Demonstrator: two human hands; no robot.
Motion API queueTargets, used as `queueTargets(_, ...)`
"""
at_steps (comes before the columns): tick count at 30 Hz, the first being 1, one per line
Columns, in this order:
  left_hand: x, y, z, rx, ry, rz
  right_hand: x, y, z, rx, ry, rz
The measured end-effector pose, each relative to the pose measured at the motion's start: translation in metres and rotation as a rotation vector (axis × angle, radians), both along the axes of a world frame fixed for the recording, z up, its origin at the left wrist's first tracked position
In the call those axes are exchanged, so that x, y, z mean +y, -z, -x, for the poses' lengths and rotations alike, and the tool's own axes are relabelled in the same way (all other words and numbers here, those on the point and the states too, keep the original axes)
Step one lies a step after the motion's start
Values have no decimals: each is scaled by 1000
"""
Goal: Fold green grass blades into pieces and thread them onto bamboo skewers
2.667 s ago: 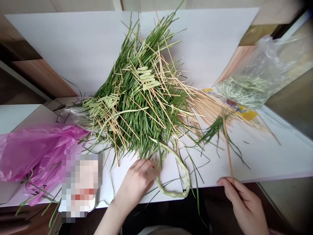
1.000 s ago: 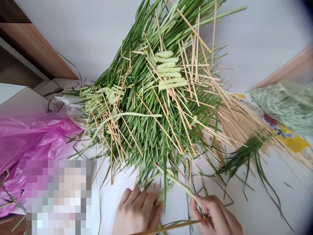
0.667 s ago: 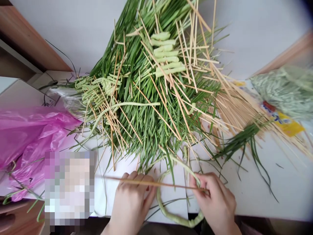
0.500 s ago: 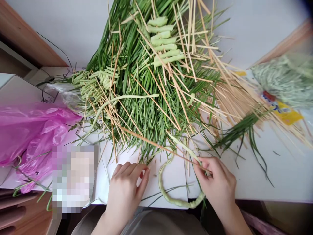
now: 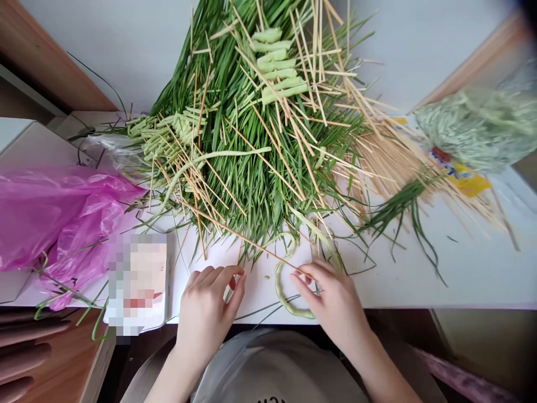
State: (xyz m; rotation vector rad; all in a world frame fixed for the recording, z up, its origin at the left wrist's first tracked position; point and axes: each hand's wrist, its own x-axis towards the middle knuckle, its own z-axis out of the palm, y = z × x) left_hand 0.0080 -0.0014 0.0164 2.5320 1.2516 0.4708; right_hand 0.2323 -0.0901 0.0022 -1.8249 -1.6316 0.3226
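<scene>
stick [image 5: 260, 248], thin and wooden, juts from right hand [image 5: 331, 288] near looped bean [image 5: 278, 282].

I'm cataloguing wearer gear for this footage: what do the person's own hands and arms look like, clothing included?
The left hand and right hand are ungloved, with no ring or watch visible. No sleeve shows on the forearms. A grey garment carries partly cut-off dark lettering.
</scene>
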Motion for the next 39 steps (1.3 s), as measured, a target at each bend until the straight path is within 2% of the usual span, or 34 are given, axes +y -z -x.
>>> queueTargets(5, 1, -2, 7, 26, -22, -15, 26, 8, 23, -277, 126, 161)
queueTargets(9, 8, -2, 7, 70, -32, -47, 38, 4, 25, -343, 179, 305)
queueTargets(12, 17, 1, -5, 88, -8, -84, 38, 0, 25, -313, 187, 339)
queueTargets(17, 27, 10, -42, 143, 41, -128, 36, 1, 26, -262, 194, 331)
queueTargets(22, 34, 8, -59, 120, 76, -155, 33, 6, 22, -214, 164, 190)
queueTargets(28, 37, -9, -45, -20, 91, -247, 33, 2, 13, -116, 157, -102)
queueTargets(33, 33, -25, -39, -121, 124, -280, 42, -12, 11, 4, 134, -241)
queueTargets(37, 33, -32, -35, -182, 243, -379, 50, -29, 6, 138, 20, -308)
queueTargets(39, 35, -34, -33, -207, 285, -433, 52, -35, 2, 250, -83, -274)
